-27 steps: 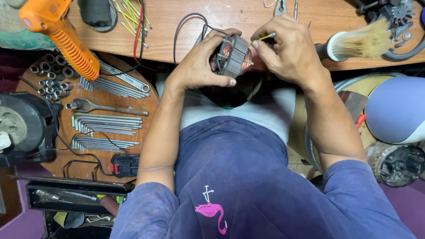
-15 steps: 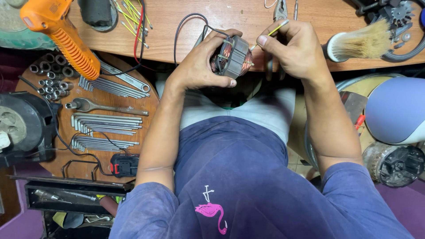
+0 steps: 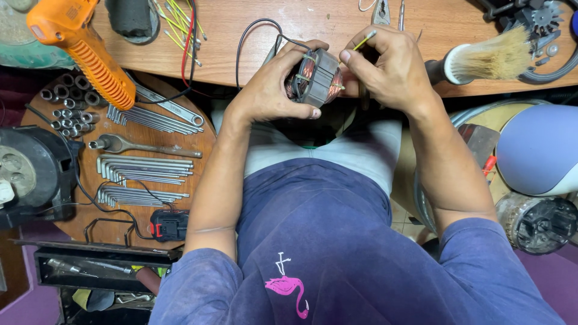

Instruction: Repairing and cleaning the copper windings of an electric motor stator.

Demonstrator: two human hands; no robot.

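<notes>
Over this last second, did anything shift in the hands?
The right hand drew its thin yellow wire up and out from the motor stator, tip now pointing up toward the bench. The left hand kept gripping the stator; brush and orange tool stayed put.

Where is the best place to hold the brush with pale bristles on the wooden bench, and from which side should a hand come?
Probably the dark handle of the brush, not the bristles. The brush lies flat on the bench, handle pointing toward the right hand, bristles fanned out toward the gear parts. Coming from above, fingers across the handle, looks easiest, as the handle seems firm and narrow while bristles would bend.
</notes>
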